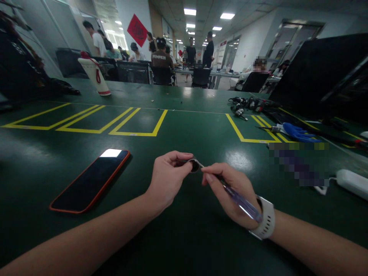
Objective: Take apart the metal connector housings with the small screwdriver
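My left hand (168,180) pinches a small dark round part (195,165) with a pale metallic edge between thumb and fingers; its exact kind cannot be made out. My right hand (231,188) is closed like a pen grip around a screwdriver (243,205) with a clear purplish handle. Its shaft runs between my fingertips, and the tip meets the rim of the round part, or lies very close to it. Both hands are held over the green table (184,237). To the left lies a phone (90,182) in an orange-red case.
Yellow tape outlines (133,134) mark the table. On the right are dark cabled devices (238,107), a blue glove-like item (300,132), a blurred-out object (299,165) and a white power strip (352,184). A white cup-like container (96,76) stands far left. People sit and stand beyond.
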`<state>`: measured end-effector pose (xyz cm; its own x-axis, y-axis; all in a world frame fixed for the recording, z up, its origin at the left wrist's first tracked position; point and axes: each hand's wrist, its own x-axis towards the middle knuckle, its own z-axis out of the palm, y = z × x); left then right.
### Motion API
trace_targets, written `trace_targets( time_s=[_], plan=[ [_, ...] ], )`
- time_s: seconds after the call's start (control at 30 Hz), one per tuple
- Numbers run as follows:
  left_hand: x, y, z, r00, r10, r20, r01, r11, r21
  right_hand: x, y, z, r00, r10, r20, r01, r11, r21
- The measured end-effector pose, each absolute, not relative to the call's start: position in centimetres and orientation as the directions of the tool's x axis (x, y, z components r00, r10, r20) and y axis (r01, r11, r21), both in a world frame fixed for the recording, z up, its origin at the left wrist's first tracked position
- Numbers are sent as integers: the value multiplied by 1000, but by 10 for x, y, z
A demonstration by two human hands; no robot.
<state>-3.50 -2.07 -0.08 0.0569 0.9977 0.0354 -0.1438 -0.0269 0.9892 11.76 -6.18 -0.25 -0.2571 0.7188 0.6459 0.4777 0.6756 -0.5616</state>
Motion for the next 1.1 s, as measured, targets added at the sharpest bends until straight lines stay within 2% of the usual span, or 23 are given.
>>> trace_targets(
  time_s=[0.1,0.17,0.23,0.3,0.4,0.6,0.9,1.0,1.1],
  plan=[
    [-35,-21,-1,93,996,-11,-151,25,988,123,-55,1,-347,604,718,543,753,-372],
    [-33,-23,-1,138,989,-56,-128,73,989,125,-50,0,-455,583,673,587,765,-265],
    [-32,-26,-1,186,978,-91,-86,109,990,125,-45,-3,-528,614,586,620,751,-229],
    [-31,-27,-1,218,969,-119,-49,133,990,125,-42,-8,-542,653,530,637,730,-248],
    [-32,-27,-1,247,959,-141,-39,156,987,127,-39,-14,-499,674,544,612,719,-329],
    [-35,-22,-4,299,939,-172,-133,220,966,131,-33,-21,-393,727,563,561,675,-479],
    [-34,-26,-1,255,954,-161,-50,179,983,130,-34,-23,-349,812,469,457,584,-671],
    [-34,-27,1,227,959,-171,-59,189,980,131,-36,-17,-374,809,454,442,585,-680],
    [-35,-25,1,223,959,-175,-78,196,977,134,-39,-6,-365,775,516,444,632,-635]
  ],
)
